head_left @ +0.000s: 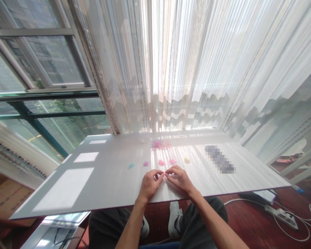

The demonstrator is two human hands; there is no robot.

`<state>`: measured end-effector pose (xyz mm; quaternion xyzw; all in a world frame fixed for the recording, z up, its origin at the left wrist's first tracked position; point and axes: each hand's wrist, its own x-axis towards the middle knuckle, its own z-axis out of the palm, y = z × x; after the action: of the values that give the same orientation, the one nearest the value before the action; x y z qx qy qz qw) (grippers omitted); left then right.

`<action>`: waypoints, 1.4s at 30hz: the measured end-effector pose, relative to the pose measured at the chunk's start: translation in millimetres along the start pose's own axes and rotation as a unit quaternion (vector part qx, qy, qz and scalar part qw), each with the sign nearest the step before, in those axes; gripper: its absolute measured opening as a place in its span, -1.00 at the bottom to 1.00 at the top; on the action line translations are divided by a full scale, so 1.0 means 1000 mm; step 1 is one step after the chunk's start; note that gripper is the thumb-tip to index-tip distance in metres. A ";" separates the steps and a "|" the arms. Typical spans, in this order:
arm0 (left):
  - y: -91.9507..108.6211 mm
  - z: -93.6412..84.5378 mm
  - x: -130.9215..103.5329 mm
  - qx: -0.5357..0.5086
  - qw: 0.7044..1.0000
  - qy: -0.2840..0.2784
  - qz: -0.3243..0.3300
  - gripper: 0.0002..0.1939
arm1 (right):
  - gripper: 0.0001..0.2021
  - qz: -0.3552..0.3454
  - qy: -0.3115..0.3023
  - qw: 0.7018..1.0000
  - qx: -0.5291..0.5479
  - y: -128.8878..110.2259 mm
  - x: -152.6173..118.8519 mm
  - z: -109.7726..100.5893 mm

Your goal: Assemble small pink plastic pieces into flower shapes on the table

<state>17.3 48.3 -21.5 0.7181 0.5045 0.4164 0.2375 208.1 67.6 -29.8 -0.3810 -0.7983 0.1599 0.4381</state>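
Head: left hand (152, 183) and right hand (180, 180) fingertips pinched, contents unclear; carton print (22, 203) illegible

Left hand (150, 184), right hand (180, 180) close together, fingertips (161, 177) pinched, forearms (131, 223) slanted inward.

It looks like a home here, with sheer striped curtains (181, 62) glowing beside a window (33, 32), dark-red floor (256, 226) shining below, a cardboard box (7, 199) and power strip (281, 217) flanking the white bench (114, 193)!
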 end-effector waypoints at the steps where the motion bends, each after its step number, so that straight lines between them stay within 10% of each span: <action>1: 0.000 0.000 0.000 0.001 1.000 0.000 0.000 -0.81 | -0.91 0.000 0.000 1.000 0.002 0.000 0.000 0.000; 42: -0.003 0.001 0.001 0.004 1.000 0.002 0.007 -0.85 | -0.91 -0.011 0.002 0.999 0.033 0.000 0.000 0.000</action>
<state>16.9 50.9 -24.3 0.7214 0.5017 0.4178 0.2310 208.3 67.1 -29.8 -0.3574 -0.7961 0.1808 0.4537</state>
